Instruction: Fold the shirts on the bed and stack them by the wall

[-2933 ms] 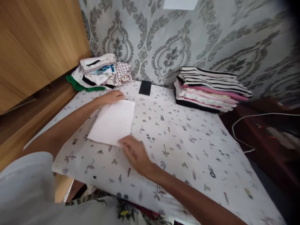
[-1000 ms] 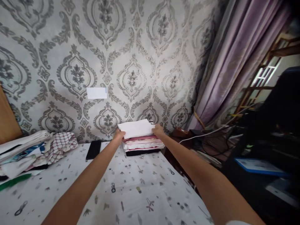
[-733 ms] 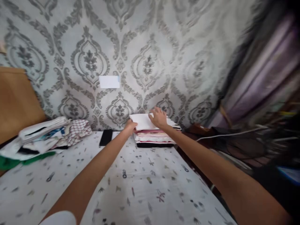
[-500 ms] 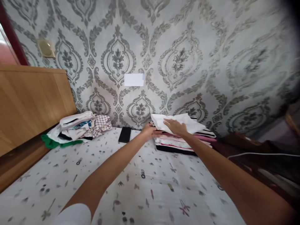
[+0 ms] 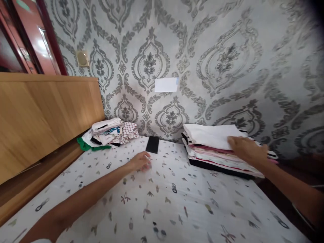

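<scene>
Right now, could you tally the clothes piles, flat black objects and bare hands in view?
Clothes piles: 2 (smaller pile, larger pile)
Flat black object: 1
Bare hands: 2 (left hand, right hand)
Total: 5

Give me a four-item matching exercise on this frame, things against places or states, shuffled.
1. Phone
2. Right hand
3. Green cloth
4. Left hand

A. At the bottom of the left pile
B. Empty, nearest the phone
C. Flat on the printed sheet near the wall
D. On the folded white cloth

Pairs: 1-C, 2-D, 3-A, 4-B
</scene>
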{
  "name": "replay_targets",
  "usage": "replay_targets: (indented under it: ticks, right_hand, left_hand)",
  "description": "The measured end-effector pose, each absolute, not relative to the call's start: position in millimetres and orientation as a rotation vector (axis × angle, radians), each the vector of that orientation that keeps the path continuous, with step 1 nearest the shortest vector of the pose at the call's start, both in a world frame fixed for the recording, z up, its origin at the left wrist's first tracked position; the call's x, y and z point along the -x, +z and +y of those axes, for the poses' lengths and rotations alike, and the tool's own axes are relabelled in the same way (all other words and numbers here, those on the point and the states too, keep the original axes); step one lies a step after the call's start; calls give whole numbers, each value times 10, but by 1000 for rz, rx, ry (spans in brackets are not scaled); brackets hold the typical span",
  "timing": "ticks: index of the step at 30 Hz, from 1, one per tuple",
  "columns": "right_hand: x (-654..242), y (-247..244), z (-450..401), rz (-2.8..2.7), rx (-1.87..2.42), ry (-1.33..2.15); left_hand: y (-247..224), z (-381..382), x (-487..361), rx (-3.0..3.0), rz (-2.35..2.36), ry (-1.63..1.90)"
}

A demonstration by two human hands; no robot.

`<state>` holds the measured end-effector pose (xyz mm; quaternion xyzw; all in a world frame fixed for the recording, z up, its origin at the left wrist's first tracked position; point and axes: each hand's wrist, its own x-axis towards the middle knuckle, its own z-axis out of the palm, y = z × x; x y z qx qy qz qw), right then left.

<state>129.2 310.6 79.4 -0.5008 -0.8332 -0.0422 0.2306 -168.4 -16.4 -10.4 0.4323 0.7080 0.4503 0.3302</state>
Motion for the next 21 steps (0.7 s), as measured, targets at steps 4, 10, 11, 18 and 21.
replay_targets:
  ticks: [4,10,11,18,21]
  right_hand:
    - [-1669,675,2960,-2105,1709,61]
    - [-1913,74,2325,-1934,1524,94]
    - [-1926,-34,2154,-1968,1402,131]
    - [-1892,-402,940,-2084,1158,606]
    - [-1890,-448,730,-2015,1214,809]
  left_hand:
    - [366,-411,2385,-1282,2266,1248]
    - [981,-670,3249,-1330,2834,1242]
    - [1016,-711,3360,-1290,2898,1231]
    - [1079,-885,3885,-1035,2978,1372]
    - [1208,-895,3996,-976,2910,1621]
